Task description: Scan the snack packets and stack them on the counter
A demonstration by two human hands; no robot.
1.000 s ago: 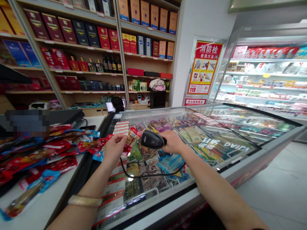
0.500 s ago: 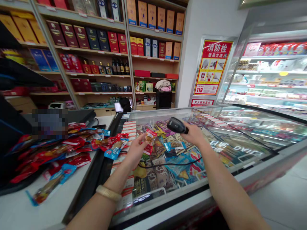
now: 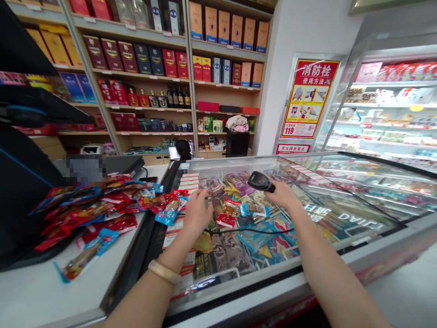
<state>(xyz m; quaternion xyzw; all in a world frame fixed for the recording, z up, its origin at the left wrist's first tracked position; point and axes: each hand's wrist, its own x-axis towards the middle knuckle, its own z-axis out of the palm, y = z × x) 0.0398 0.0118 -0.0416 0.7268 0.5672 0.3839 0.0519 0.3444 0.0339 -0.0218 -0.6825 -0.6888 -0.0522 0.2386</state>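
Observation:
My left hand point(image 3: 198, 210), a bracelet on its wrist, hovers over the left part of the glass freezer lid, its fingers apart and holding nothing. Just right of it, a red snack packet point(image 3: 228, 212) lies on the glass beside a blue snack packet point(image 3: 254, 210). My right hand point(image 3: 282, 195) is closed round the handle of a black barcode scanner point(image 3: 260, 181), whose head points left above the lid. A black cable point(image 3: 252, 231) crosses the glass below the packets. Left of my left hand, another blue packet point(image 3: 170, 212) rests at the freezer's edge.
Red and blue packets point(image 3: 112, 200) are heaped on the white counter point(image 3: 85, 296) at left, beside a black monitor stand point(image 3: 23, 182). Behind are shelves point(image 3: 143, 73) of boxes and bottles. A lit display fridge point(image 3: 392, 105) stands at right.
My left hand has let go of the red packet, which now lies on the glass next to the blue one. The camera view has shifted slightly left. My right hand still holds the scanner.

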